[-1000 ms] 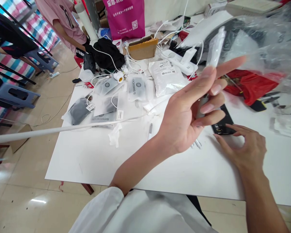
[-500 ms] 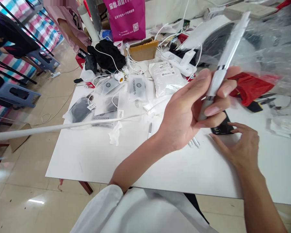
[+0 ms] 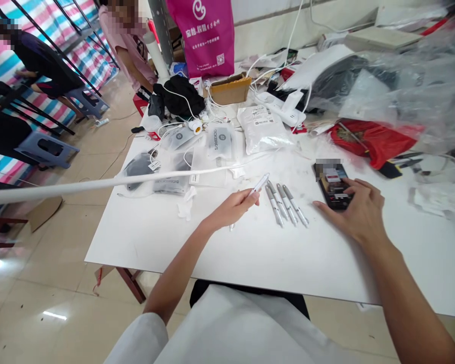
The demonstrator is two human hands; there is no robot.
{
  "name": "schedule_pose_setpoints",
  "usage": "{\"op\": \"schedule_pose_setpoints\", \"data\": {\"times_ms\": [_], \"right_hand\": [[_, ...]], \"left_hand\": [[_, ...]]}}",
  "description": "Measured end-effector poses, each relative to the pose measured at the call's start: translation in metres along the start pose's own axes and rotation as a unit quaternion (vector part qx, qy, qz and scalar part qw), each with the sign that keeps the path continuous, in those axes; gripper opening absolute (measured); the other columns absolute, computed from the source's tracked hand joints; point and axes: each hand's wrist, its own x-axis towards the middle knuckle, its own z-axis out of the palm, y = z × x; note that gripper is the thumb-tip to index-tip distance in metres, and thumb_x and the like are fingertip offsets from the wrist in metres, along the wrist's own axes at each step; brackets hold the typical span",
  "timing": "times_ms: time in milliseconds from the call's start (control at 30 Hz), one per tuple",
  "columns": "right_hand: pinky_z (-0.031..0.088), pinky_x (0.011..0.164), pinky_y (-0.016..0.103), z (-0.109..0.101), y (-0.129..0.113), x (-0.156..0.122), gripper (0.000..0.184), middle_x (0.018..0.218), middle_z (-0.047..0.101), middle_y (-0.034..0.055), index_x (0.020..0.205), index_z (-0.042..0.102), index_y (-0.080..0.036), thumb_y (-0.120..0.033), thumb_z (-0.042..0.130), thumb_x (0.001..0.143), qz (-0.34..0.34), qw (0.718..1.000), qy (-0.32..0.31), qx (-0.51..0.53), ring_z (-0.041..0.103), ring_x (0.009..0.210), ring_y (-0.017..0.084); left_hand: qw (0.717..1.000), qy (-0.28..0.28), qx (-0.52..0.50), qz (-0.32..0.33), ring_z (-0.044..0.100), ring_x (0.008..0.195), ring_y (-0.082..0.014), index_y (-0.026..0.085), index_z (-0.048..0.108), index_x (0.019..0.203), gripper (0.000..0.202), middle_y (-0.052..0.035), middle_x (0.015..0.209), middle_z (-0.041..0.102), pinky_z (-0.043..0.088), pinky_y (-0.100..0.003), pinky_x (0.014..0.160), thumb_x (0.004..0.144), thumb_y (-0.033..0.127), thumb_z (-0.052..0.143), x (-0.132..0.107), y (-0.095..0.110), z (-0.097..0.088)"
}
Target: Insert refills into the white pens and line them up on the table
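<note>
My left hand (image 3: 233,208) is closed around a slim white and silver pen (image 3: 260,184), held tilted just above the white table. To its right, several more silver and white pens (image 3: 287,205) lie side by side on the tabletop. Part of another pen-like piece shows under my left hand. A black phone (image 3: 331,184) with a lit screen lies on the table. My right hand (image 3: 360,210) is open over the phone's near right side, fingers and thumb spread, with fingertips at its edge.
Bagged dark items (image 3: 174,179), a white plastic parcel (image 3: 265,129) and cables cover the table's back left. A red bag (image 3: 375,139) and clear plastic sheets (image 3: 398,86) lie at back right. A white cable (image 3: 98,186) crosses the left foreground. Two people are beyond the table.
My left hand has come down and away from near my view to low over the table, still with a pen. The row of pens and phone screen now show. My right hand stays by the phone.
</note>
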Motion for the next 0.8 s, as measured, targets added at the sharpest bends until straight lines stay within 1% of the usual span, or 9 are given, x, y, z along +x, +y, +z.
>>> {"op": "schedule_pose_setpoints", "data": {"times_ms": [67,100,200,300,400,533,667,733,800], "right_hand": [[0.034,0.12,0.059,0.0,-0.008,0.01,0.083,0.157,0.056,0.0291,0.116,0.047,-0.022,-0.093,0.066,0.077,-0.008,1.0,0.005,0.007,0.045,0.15,0.043],[0.035,0.12,0.059,0.0,-0.016,0.014,0.08,0.156,0.056,0.0287,0.117,0.048,-0.022,-0.089,0.069,0.079,-0.018,1.0,0.009,0.016,0.047,0.149,0.042],[0.044,0.115,0.055,0.003,-0.052,0.02,0.062,0.146,0.065,0.0218,0.131,0.052,-0.02,-0.065,0.073,0.092,-0.059,0.995,0.01,0.076,0.06,0.135,0.036],[0.053,0.11,0.051,0.014,-0.096,0.019,0.052,0.143,0.068,0.0166,0.146,0.052,-0.023,-0.048,0.067,0.102,-0.108,0.98,-0.025,0.168,0.065,0.131,0.033],[0.059,0.1,0.045,0.029,-0.126,0.017,0.034,0.126,0.075,0.0107,0.141,0.06,-0.028,-0.035,0.059,0.108,-0.175,0.964,-0.062,0.192,0.072,0.113,0.028],[0.061,0.085,0.042,0.044,-0.133,0.014,0.026,0.107,0.076,0.0088,0.133,0.066,-0.028,-0.029,0.055,0.11,-0.208,0.952,-0.075,0.214,0.073,0.095,0.026],[0.061,0.086,0.042,0.047,-0.127,0.008,0.024,0.109,0.076,0.0112,0.129,0.068,-0.026,-0.03,0.057,0.109,-0.206,0.951,-0.067,0.219,0.074,0.098,0.027],[0.06,0.087,0.041,0.046,-0.125,0.006,0.024,0.11,0.077,0.0116,0.129,0.068,-0.025,-0.03,0.056,0.109,-0.194,0.953,-0.059,0.223,0.074,0.099,0.027],[0.06,0.086,0.04,0.045,-0.124,0.006,0.022,0.108,0.077,0.0105,0.126,0.068,-0.024,-0.031,0.056,0.109,-0.177,0.956,-0.055,0.227,0.074,0.096,0.026]], "left_hand": [[0.997,0.006,0.07,0.008,0.047,0.075,-0.0168,0.022,0.067,0.104,0.056,-0.0027,0.087,0.057,0.043,-0.034,0.074,0.108,0.07,0.039,0.004,-0.004,-0.003],[0.995,0.006,0.098,0.022,0.05,0.079,-0.0176,0.021,0.067,0.11,0.056,-0.0034,0.09,0.058,0.045,-0.034,0.078,0.109,0.068,0.036,0.007,-0.006,-0.004],[0.98,0.006,0.176,0.088,0.059,0.106,-0.0232,0.02,0.063,0.136,0.052,-0.0086,0.111,0.061,0.048,-0.039,0.102,0.113,0.057,0.034,0.023,-0.016,-0.004],[0.95,0.024,0.275,0.143,0.055,0.121,-0.0281,0.019,0.053,0.152,0.05,-0.0122,0.118,0.06,0.046,-0.046,0.114,0.115,0.046,0.033,0.037,-0.034,-0.006],[0.919,0.037,0.34,0.195,0.052,0.123,-0.0302,0.02,0.043,0.162,0.053,-0.0136,0.124,0.059,0.047,-0.051,0.116,0.115,0.041,0.032,0.042,-0.053,-0.006],[0.882,0.052,0.391,0.256,0.052,0.121,-0.0313,0.02,0.037,0.167,0.057,-0.0143,0.125,0.059,0.051,-0.054,0.112,0.111,0.024,0.034,0.04,-0.071,-0.006],[0.853,0.068,0.42,0.302,0.053,0.125,-0.0309,0.022,0.03,0.172,0.076,-0.0155,0.131,0.059,0.053,-0.056,0.113,0.099,0.001,0.034,0.041,-0.08,-0.005],[0.846,0.078,0.416,0.325,0.054,0.13,-0.0296,0.025,0.027,0.173,0.083,-0.0154,0.134,0.058,0.054,-0.054,0.113,0.096,-0.005,0.032,0.043,-0.083,-0.005],[0.846,0.093,0.394,0.347,0.056,0.132,-0.0266,0.027,0.031,0.171,0.079,-0.0144,0.136,0.059,0.057,-0.049,0.112,0.099,-0.005,0.03,0.044,-0.084,-0.005]]}}
